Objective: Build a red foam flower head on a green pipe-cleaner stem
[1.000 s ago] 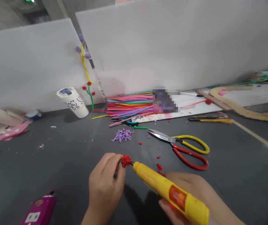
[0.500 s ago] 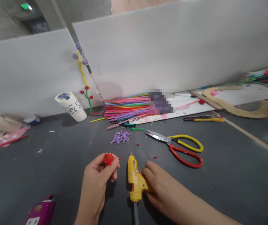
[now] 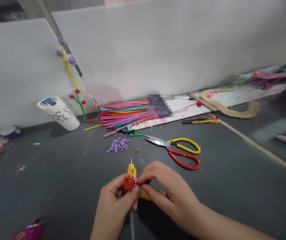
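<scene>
Between the thumb and fingers of my left hand [image 3: 119, 200] is a small red flower [image 3: 128, 183] with pointed petals and a green centre. My right hand [image 3: 167, 190] meets it from the right, thumb and forefinger pinched on what looks like a small red piece [image 3: 141, 184] at my left fingertips. Beneath both hands lies a yellow glue gun [image 3: 132, 170], nozzle pointing away, a glue stick [image 3: 132, 223] out of its back; my hands hide much of its body. Beyond it is a pile of short purple pieces [image 3: 119, 144].
Scissors [image 3: 171, 146] with yellow and red handles lie open on the right. Behind are a bundle of coloured pipe cleaners [image 3: 125, 113], a craft knife [image 3: 200, 121] and a white cup [image 3: 59, 113]. A purple power strip [image 3: 29, 231] is at the lower left.
My right hand has let go of the glue gun and come to my left fingertips. The gun now lies under my hands. The view has shifted right.
</scene>
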Demonstrator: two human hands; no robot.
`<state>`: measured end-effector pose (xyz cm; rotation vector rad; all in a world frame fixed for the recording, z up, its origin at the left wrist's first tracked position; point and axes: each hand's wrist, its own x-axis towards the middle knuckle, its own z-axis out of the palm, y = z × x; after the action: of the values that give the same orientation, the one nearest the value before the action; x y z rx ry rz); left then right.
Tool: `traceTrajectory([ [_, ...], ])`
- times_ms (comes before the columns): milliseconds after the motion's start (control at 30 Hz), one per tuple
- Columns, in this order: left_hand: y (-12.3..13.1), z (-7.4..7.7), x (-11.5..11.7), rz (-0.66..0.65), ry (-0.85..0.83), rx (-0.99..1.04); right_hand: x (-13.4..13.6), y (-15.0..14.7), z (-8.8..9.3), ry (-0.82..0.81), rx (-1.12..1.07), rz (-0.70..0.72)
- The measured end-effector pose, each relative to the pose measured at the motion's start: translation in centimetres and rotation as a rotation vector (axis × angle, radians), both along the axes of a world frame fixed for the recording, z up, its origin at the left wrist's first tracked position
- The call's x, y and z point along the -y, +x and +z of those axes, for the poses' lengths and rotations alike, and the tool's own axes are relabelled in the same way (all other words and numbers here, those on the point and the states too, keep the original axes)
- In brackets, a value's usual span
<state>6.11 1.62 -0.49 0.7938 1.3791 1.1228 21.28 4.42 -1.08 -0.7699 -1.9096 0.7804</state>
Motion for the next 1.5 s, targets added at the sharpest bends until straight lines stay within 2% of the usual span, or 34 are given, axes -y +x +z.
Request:
traceTrajectory([
  [167, -0.2, 0.0, -0.1, -0.008, -0.034, 0.100, 0.0, 0.2, -0.4, 0.206, 0.081, -0.038],
  [300, -0.5, 0.0, -0.2, -0.027, -0.042, 0.104, -0.1, 0.3, -0.6, 0.360, 0.181, -0.043],
  [467, -1.1, -1.2, -0.3, -0.137, 0.044, 0.076, -0.5, 0.4, -0.5, 0.514, 0.391, -0.008],
  [600, -1.4, -1.4, -0.4, -0.161, 0.039, 0.085, -0.7, 0.6, -0.1, 0.576, 0.465, 0.012],
  [700, -1.2, -0.8, -0.3, -0.161, -0.009, 0.131, -0.8, 0.8, -0.2, 0.583, 0.464, 0.027],
  [767, -1.0, -0.3, -0.2, -0.141, -0.027, 0.136, -0.9, 0.9, -0.4, 0.550, 0.388, 0.030],
  [867, -0.7, 0.2, 0.0, -0.094, 0.004, 0.009, -0.9, 0.9, -0.3, 0.368, 0.201, -0.031],
  [967, -0.7, -0.1, 0.2, -0.089, 0.228, -0.293, -0.6, 1.0, 0.7, 0.180, 0.076, -0.106],
  [1067, -0.7, -0.8, 0.3, -0.136, 0.449, -0.547, -0.3, 0.8, 1.6, 0.133, -0.026, -0.083],
  [1233, -0.6, -1.8, 0.4, -0.234, 0.588, -0.720, 0.0, 0.6, 1.2, 0.155, -0.008, -0.050],
  [1400, -0.7, -1.9, 0.3, -0.266, 0.628, -0.801, -0.2, 0.7, 0.2, 0.378, 0.182, -0.085],
  [1500, -1.0, -1.7, 0.1, -0.266, 0.643, -0.857, -0.3, 0.8, 0.1, 0.438, 0.279, -0.113],
])
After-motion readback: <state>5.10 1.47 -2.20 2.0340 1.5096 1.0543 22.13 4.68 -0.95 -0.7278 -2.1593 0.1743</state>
